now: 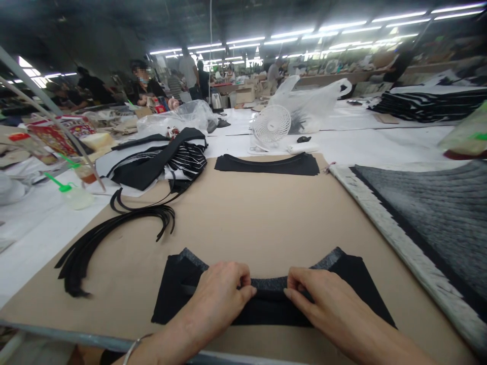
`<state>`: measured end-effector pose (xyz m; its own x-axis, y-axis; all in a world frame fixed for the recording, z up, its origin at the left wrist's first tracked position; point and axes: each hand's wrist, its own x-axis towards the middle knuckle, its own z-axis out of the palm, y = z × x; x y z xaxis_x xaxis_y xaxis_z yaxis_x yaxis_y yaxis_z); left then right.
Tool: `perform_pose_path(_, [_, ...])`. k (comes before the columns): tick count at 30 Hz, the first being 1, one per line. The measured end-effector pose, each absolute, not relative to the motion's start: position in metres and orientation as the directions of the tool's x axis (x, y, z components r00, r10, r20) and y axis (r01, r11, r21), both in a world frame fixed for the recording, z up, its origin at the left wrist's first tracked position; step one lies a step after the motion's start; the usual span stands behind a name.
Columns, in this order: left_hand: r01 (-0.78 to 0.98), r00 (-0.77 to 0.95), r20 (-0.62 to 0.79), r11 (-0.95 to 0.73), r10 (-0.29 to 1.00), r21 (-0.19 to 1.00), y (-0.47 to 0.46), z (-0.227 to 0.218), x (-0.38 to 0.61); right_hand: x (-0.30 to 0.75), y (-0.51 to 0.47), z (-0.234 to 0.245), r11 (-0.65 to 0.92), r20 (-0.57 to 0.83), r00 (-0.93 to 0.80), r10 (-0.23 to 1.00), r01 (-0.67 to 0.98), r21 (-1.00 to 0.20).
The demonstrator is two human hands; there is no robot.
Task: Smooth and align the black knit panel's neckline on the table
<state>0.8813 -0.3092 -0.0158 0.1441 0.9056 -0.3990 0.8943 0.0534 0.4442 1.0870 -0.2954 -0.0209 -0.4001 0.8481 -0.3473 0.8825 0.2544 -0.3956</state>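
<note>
A black fabric piece [274, 318] with a curved grey-edged top lies flat on brown board in front of me. My left hand [228, 286] pinches a narrow black strip [271, 294] along the curve, just left of the middle. On the right of the middle, my right hand [312, 291] pinches the same strip between thumb and fingers. The strip runs across the gap between both hands; its ends are partly hidden beneath them. A bundle of loose black strips [110, 228] rests to the left of my hands.
A finished-looking black curved piece [266, 165] lies at the board's far edge, before a small white fan [272, 125]. Grey ribbed fabric [429, 213] is stacked at right. Dark striped pieces [182, 159] and a green-tipped squeeze bottle [76, 196] stand left. A slanted pole [57, 121] crosses the left side.
</note>
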Motion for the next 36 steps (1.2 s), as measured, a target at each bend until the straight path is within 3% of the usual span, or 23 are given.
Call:
perform_pose_path(13, [0.885,0.124,-0.378,0.07,0.918,0.46,-0.31,-0.016,0.874,1.09,-0.294,-0.019,0.232,-0.366,-0.405,0.838,0.871,-0.433])
perform_pose_path(19, [0.845,0.186,-0.415,0.071,0.891,0.53,-0.311,-0.004,0.867,1.092,-0.293,-0.016,0.227,-0.373,-0.433,0.821,0.846,-0.483])
perform_pose_path(24, [0.851,0.196,-0.42,0.058,0.886,0.522,-0.308,0.003,0.862,1.1,-0.282,-0.001,0.229,-0.416,-0.504,0.757,0.801,-0.553])
perform_pose_path(28, [0.826,0.275,-0.371,-0.021,0.887,0.563,-0.305,0.004,0.859,1.109,-0.265,0.007,0.0,-0.562,-0.56,0.609,0.709,-0.705])
perform_pose_path(31, [0.78,0.303,-0.413,0.026,0.859,0.626,-0.301,0.005,0.855,1.113,-0.253,0.008,-0.191,-0.636,-0.603,0.482,0.636,-0.747])
perform_pose_path(36, [0.705,0.325,-0.419,0.079,0.848,0.705,-0.301,0.01,0.851,1.111,-0.251,0.008,-0.175,-0.587,-0.683,0.434,0.576,-0.799])
